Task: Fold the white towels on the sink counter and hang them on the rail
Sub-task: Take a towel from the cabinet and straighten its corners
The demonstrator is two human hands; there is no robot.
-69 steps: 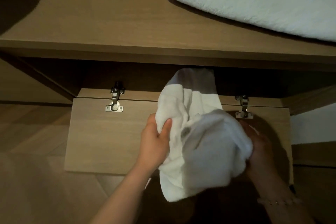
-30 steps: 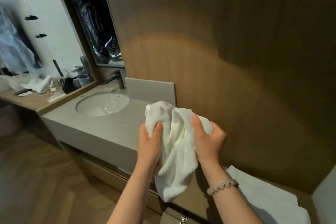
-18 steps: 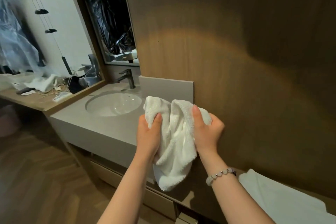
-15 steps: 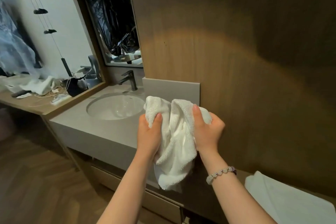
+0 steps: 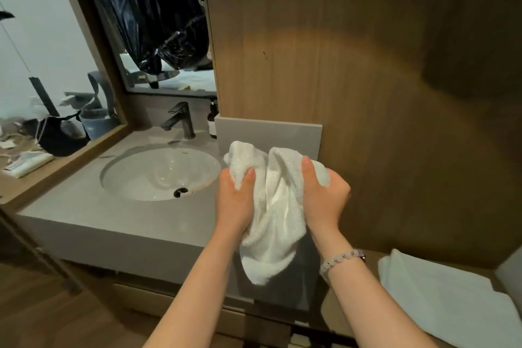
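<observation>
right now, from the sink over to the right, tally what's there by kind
white towels: 2, the held towel and the flat towel
tap: 1
dark bottle: 1
basin: 1
total: 5

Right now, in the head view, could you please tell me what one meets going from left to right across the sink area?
From the left: black bag, sink basin, left hand, crumpled white towel gripped by both hands, right hand, folded white towel.

Open passage over counter (image 5: 113,220) front; faucet (image 5: 180,120), bottle (image 5: 213,121) block back; wall (image 5: 339,65) bounds right.
</observation>
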